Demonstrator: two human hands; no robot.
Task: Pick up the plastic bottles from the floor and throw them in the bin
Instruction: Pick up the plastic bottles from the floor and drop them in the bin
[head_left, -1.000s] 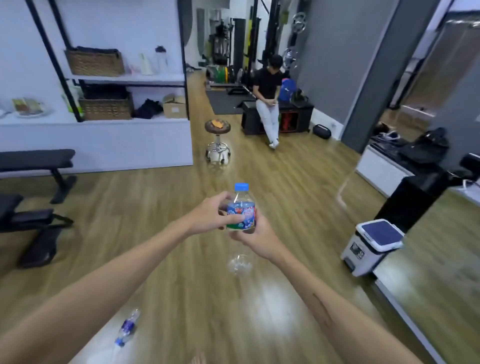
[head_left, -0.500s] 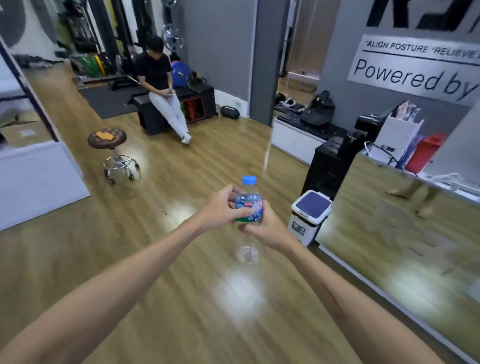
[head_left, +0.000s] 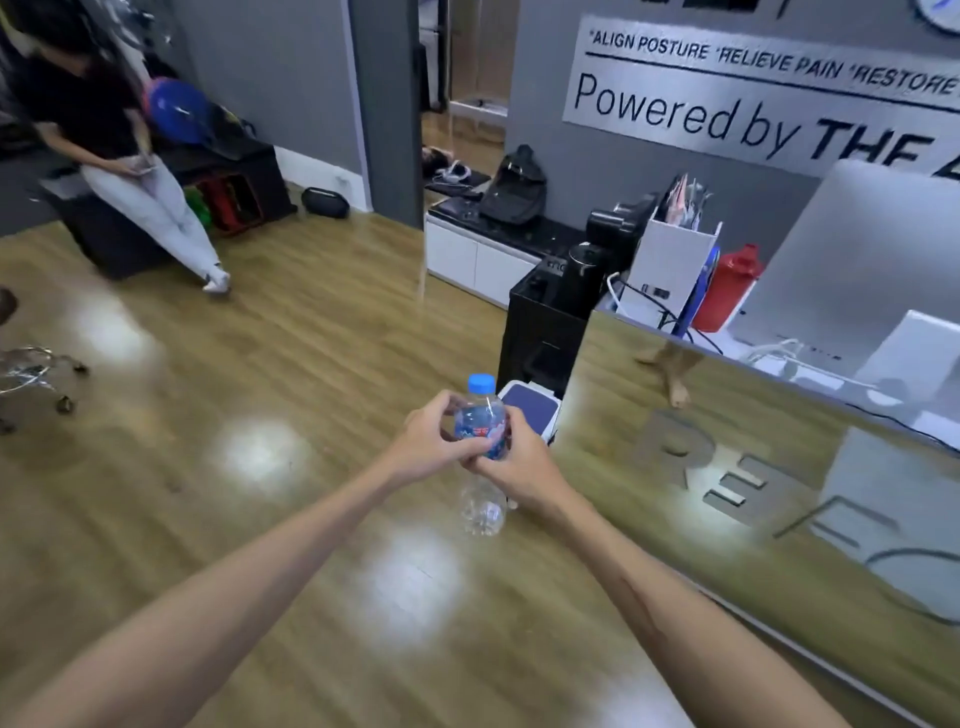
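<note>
Gripping the upright bottle at its label, left hand and right hand both curl closed around it. Bin sits behind them, mostly hidden; only its lid shows.

Open wooden floor lies ahead and to the left of both hands. The bin stands directly beyond the held bottle. A black cabinet backs the bin; the mirrored counter front bounds it on the right.
</note>
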